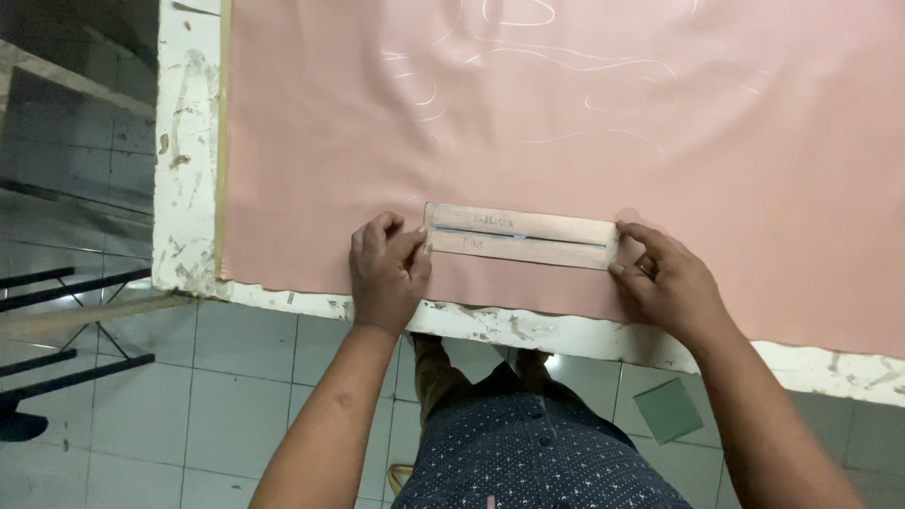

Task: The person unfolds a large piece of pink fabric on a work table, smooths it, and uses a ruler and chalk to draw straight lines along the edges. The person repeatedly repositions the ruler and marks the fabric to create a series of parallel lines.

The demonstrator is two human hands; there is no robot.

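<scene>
A long narrow cardboard template [520, 236] with a slit down its middle lies flat on pink fabric [566, 113] near the table's front edge. My left hand [386, 273] presses on the template's left end with thumb and fingers. My right hand [665, 278] holds the right end, fingertips pinching its corner. White chalk lines curl across the fabric farther back.
The fabric covers a worn white-painted table [189, 188], whose chipped edge shows at the left and front. Below is a grey tiled floor [236, 377] with a loose green tile [667, 408] at the right and dark metal bars [66, 325] at the left.
</scene>
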